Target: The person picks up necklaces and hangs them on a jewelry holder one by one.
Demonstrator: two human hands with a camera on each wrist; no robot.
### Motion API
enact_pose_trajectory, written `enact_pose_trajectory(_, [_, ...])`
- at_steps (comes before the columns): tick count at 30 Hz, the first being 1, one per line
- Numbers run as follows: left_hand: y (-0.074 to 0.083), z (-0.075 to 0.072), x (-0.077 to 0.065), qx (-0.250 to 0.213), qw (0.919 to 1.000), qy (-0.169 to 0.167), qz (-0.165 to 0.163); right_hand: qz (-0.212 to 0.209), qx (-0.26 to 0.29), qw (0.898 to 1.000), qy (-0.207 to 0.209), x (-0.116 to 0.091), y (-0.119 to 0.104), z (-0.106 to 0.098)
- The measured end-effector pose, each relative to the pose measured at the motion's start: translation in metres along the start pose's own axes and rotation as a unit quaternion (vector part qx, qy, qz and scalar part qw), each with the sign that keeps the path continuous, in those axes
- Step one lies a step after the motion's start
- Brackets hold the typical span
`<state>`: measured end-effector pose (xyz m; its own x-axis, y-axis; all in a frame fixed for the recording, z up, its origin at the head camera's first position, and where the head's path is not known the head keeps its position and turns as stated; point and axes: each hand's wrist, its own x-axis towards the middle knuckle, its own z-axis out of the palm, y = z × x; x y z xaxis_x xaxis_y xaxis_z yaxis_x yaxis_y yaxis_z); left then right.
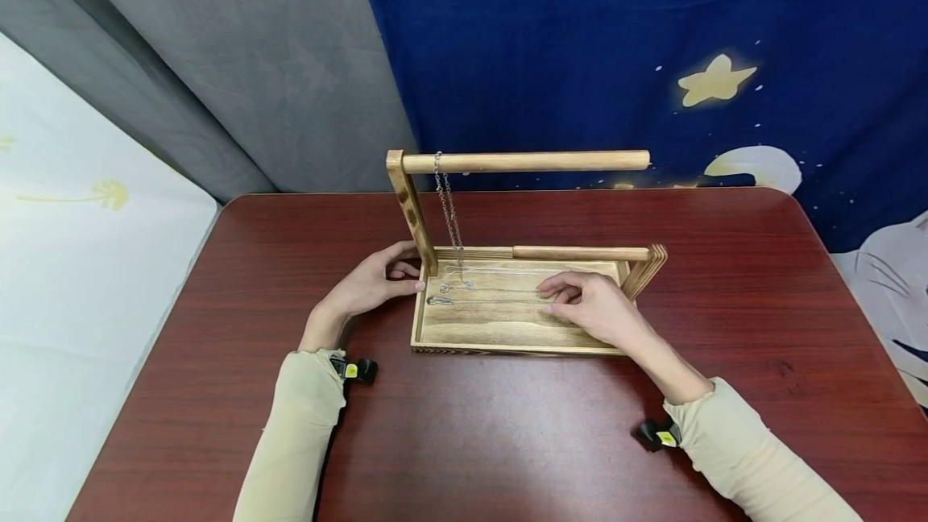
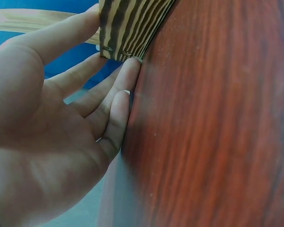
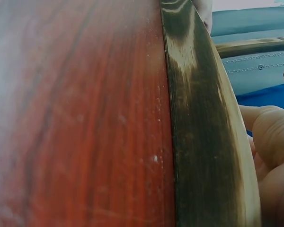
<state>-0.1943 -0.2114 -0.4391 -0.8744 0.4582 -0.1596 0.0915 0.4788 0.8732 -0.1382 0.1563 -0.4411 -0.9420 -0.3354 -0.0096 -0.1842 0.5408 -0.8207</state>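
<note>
A wooden jewelry stand (image 1: pixel 527 161) has a tray base (image 1: pixel 522 349) with an upper bar and a lower bar. My left hand (image 1: pixel 373 280) is at the tray's left end, its thumb on the edge and other fingers beside the post. In the left wrist view its fingertips (image 2: pixel 130 71) touch the striped wood. Over the tray, my right hand (image 1: pixel 594 308) has bent fingers at the ends of thin necklace chains (image 1: pixel 500 300). Whether it pinches a chain is too small to tell. Pendants (image 1: pixel 438 300) lie toward the tray's left. One necklace (image 1: pixel 448 212) hangs from the upper bar.
The stand is on a reddish-brown table (image 1: pixel 493 441). Behind are a blue curtain (image 1: pixel 551 39) with stars and a grey curtain (image 1: pixel 275 63). The lower bar (image 1: pixel 580 253) runs along the tray's back, joined to a slanted support (image 1: pixel 644 271) at the right.
</note>
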Motion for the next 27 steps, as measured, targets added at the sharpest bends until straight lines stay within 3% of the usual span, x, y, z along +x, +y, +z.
enact_pose_trajectory(16, [0.0006,0.0004,-0.0008,-0.013,0.9999,-0.001,0.002,0.006,-0.022,0.999,-0.045,0.0053,-0.0066,0.0011])
enact_pose_trajectory(27, [-0.0011,0.0007,0.0007,-0.016,0.9999,-0.002,0.003,0.000,-0.043,0.998,-0.042,0.0082,-0.0043,0.0041])
